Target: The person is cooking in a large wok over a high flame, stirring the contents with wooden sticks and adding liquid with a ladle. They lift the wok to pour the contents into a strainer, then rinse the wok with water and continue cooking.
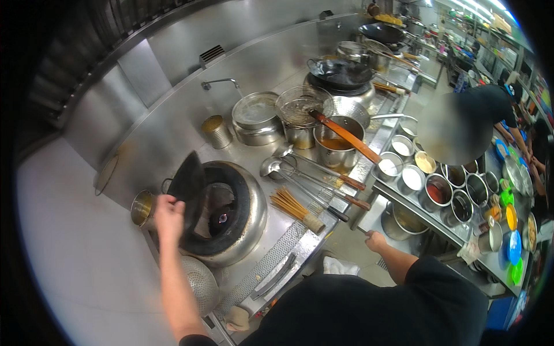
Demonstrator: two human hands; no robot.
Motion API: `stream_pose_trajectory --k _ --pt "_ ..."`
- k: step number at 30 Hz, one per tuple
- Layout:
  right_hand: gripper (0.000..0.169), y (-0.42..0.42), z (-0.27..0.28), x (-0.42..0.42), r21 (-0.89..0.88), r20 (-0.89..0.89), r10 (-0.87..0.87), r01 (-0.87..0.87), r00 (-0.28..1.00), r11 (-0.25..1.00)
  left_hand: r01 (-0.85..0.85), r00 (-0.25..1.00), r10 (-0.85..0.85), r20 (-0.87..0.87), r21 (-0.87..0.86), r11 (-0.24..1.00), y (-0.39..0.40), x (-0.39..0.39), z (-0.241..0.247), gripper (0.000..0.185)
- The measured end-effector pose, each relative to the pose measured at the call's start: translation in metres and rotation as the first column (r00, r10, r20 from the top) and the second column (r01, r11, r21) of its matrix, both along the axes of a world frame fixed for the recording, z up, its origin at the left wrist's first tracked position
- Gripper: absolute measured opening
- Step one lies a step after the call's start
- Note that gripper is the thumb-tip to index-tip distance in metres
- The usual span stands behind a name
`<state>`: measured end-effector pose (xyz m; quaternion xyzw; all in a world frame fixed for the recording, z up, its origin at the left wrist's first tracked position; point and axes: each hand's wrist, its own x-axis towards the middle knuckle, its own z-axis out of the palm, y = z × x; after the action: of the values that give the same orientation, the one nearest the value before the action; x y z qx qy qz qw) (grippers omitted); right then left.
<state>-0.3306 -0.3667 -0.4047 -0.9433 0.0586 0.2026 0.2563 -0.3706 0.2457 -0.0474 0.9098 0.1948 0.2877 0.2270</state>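
Note:
My left hand [169, 220] grips the near rim of a black wok [189, 188], which stands tipped up on edge at the left of the wok burner [255, 216]. Inside the burner ring, a small light glints in the dark opening. My right hand [375, 241] is low beside the steel cart, fingers curled at a thin metal piece near its lower shelf [372, 212]; whether it grips this cannot be made out. Between my hands lie a bamboo brush [298, 209] and several ladles [309, 190] with long handles. A perforated strainer [199, 283] sits below my left forearm.
Behind the ladles stand a pot of brown liquid [339, 140], a wire skimmer [305, 106] and a lidded pot [256, 116] under a faucet [220, 82]. Another wok [342, 73] sits farther back. Seasoning containers [437, 190] crowd the cart; a person [484, 104] bends beyond it.

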Motion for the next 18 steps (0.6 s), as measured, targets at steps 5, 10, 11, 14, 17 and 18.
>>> stream_pose_trajectory --k 5,10,11,14,17,18 --pt "0.041 -0.007 -0.012 -0.047 -0.032 -0.178 -0.022 0.017 0.984 0.999 0.117 0.978 -0.08 -0.195 0.184 0.976 -0.076 -0.017 -0.096 0.021" --pt "0.038 -0.047 -0.041 -0.126 -0.106 -0.16 0.079 -0.096 0.984 0.99 0.096 0.979 -0.059 -0.197 0.185 0.978 -0.107 -0.003 -0.143 0.018" --pt "0.038 -0.058 -0.045 -0.14 -0.126 -0.203 0.108 -0.135 0.973 0.983 0.101 0.981 -0.067 -0.181 0.188 0.977 -0.106 0.001 -0.15 0.018" --pt "0.04 -0.069 -0.029 -0.166 -0.153 -0.374 0.093 -0.16 0.923 0.975 0.151 0.967 -0.104 -0.231 0.193 0.969 -0.097 -0.006 -0.169 0.026" --pt "0.039 -0.072 -0.015 -0.168 -0.165 -0.478 0.098 -0.199 0.873 0.966 0.172 0.984 -0.166 -0.058 0.125 0.977 -0.086 -0.033 -0.171 0.04" --pt "0.039 -0.082 -0.02 -0.167 -0.167 -0.498 0.12 -0.23 0.859 0.959 0.122 0.991 -0.111 -0.069 0.18 0.976 -0.092 -0.042 -0.166 0.043"
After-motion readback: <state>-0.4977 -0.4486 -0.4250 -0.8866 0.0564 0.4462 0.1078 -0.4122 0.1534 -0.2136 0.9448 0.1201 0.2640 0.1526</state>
